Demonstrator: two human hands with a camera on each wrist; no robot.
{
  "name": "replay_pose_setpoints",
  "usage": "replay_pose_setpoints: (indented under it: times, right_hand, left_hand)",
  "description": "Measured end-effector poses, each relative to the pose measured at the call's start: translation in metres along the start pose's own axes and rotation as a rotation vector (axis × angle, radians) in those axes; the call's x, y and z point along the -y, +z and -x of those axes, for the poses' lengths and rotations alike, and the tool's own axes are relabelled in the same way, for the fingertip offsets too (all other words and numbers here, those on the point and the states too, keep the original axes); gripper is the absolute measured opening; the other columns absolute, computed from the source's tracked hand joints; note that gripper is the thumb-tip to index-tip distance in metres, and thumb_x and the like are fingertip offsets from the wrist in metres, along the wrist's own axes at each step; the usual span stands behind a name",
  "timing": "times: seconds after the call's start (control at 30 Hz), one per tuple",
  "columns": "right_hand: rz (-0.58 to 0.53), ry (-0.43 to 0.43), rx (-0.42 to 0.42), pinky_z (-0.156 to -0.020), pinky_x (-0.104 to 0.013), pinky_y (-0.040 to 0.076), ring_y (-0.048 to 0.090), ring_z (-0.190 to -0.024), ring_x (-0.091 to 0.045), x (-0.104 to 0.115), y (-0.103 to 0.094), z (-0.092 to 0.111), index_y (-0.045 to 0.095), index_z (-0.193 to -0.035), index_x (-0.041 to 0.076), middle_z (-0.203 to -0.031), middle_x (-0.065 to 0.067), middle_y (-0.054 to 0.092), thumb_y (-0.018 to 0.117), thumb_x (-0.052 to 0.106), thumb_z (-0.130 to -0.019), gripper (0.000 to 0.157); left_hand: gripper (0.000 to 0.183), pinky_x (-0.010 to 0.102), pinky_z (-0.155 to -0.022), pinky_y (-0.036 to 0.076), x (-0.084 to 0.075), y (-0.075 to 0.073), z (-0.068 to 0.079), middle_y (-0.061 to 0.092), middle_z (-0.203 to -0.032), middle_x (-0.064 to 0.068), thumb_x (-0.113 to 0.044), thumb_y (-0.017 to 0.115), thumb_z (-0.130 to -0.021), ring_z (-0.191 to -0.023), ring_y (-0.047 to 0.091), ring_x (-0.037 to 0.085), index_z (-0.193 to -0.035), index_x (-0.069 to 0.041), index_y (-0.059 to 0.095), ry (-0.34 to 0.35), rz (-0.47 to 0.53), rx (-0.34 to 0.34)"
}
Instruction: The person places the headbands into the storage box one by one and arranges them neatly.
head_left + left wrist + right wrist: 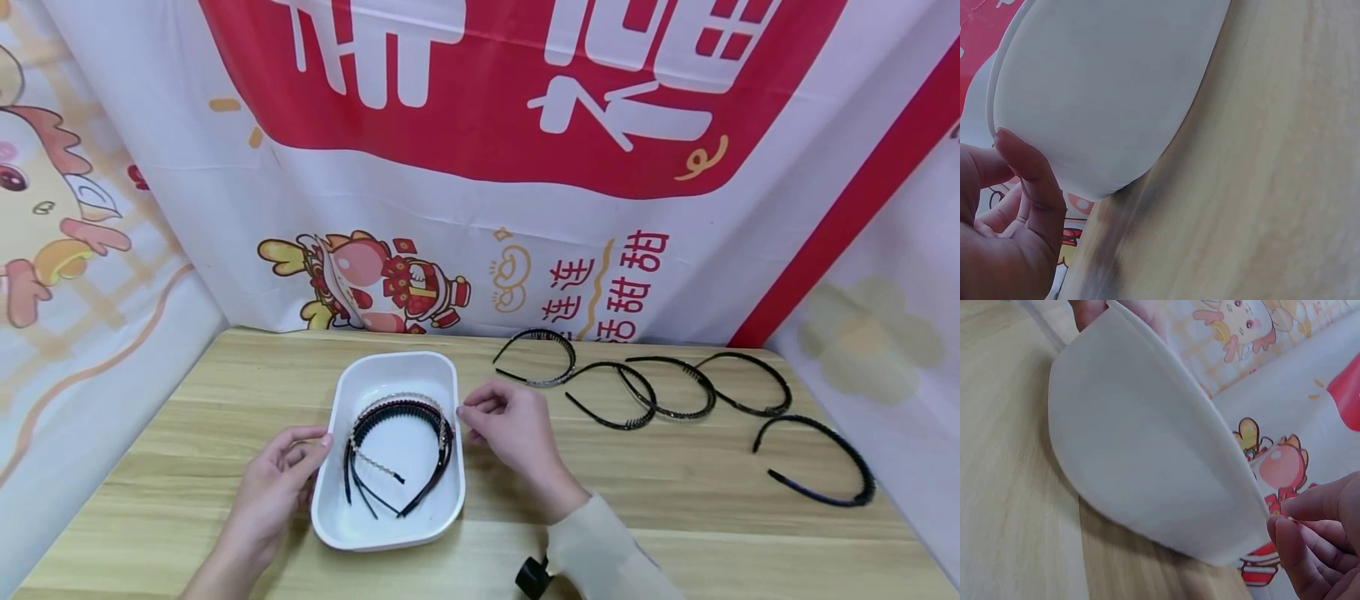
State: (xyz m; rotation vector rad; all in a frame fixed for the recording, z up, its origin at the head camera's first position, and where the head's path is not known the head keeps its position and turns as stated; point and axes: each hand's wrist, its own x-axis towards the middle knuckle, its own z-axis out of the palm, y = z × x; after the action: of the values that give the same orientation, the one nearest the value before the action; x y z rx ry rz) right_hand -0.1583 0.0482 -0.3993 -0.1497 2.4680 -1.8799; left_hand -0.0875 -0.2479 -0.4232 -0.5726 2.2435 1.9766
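On the desk, left hand and right hand pinched the white tray, where uneven pulling might spill headbands.

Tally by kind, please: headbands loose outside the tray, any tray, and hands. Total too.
Loose headbands: 5
White tray: 1
Hands (left hand, right hand): 2
Total: 8
Left out: headbands inside the tray, overlapping too much to count surely.

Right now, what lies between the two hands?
The white tub with headbands inside sits between the left hand and the right hand in the head view.
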Motion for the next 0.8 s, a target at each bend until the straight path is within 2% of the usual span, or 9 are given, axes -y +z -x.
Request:
replay_pose_setpoints:
  times: [0.23,0.5,0.8]
  right_hand:
    - [0.001,0.058,-0.041,-0.065,-0.040,0.067,0.073,-0.063,-0.019,-0.015,-0.015,-0.002,0.078,-0.096,0.008,-0.083,-0.008,0.078,0.087,0.010,-0.089,0.011]
    - [-0.007,0.128,-0.102,-0.064,-0.033,0.066,0.073,-0.064,-0.019,-0.032,-0.044,0.002,0.078,-0.098,0.007,-0.083,-0.008,0.077,0.087,0.011,-0.089,0.013]
    - [-0.023,0.192,-0.156,-0.066,-0.032,0.066,0.073,-0.068,-0.020,-0.047,-0.071,0.001,0.078,-0.101,0.005,-0.090,-0.014,0.078,0.085,0.007,-0.089,0.014]
  left_hand:
    - [0.040,0.023,-0.068,0.055,0.000,0.001,0.000,0.072,-0.096,-0.013,-0.032,0.072,-0.105,-0.082,0.062,0.010,-0.139,-0.016,0.060,0.007,0.011,-0.013]
    - [0.036,0.023,-0.064,0.053,-0.002,0.001,0.000,0.072,-0.096,-0.014,-0.030,0.074,-0.104,-0.076,0.060,0.009,-0.136,-0.019,0.062,0.016,0.009,-0.025]
    - [0.040,0.024,-0.066,0.056,-0.001,0.001,0.000,0.073,-0.098,-0.014,-0.030,0.075,-0.103,-0.079,0.064,0.010,-0.138,-0.018,0.061,0.016,0.005,-0.037]
